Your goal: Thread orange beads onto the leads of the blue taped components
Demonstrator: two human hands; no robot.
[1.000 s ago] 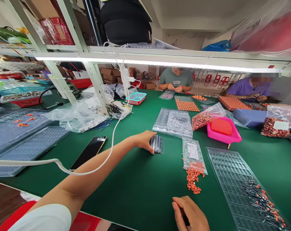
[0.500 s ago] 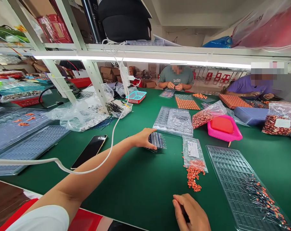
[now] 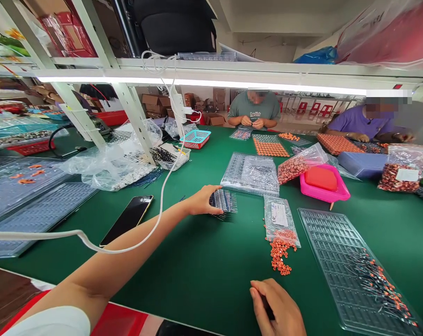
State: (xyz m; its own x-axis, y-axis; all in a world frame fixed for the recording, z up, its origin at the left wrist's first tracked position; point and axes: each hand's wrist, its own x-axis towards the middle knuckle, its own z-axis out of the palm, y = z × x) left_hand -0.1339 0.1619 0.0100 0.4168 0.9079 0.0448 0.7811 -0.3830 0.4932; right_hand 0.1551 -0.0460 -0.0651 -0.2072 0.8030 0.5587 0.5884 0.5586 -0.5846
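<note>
My left hand [image 3: 204,200] reaches out over the green table and grips a small block of dark, thin-pinned strips [image 3: 225,201] between thumb and fingers. Just behind that block lies a clear plastic tray [image 3: 250,173] with a clear bag on it. My right hand [image 3: 277,308] rests near the front edge with its fingers curled together; whether something small is inside cannot be made out. Beyond it, small orange rings [image 3: 280,256] spill from a labelled clear bag [image 3: 280,217]. To the right is a long clear tray [image 3: 333,261] holding wired parts with orange rings [image 3: 382,289].
A phone [image 3: 127,220] lies beside my left forearm, and a white cable [image 3: 162,200] hangs across the view. A pink basket [image 3: 344,189] stands at the right. Two people [image 3: 255,109] [image 3: 361,121] sit across the table. A lit shelf [image 3: 214,81] runs overhead.
The view has shifted slightly. My left hand still grips the pinned block. The hands of the person in purple have moved apart.
</note>
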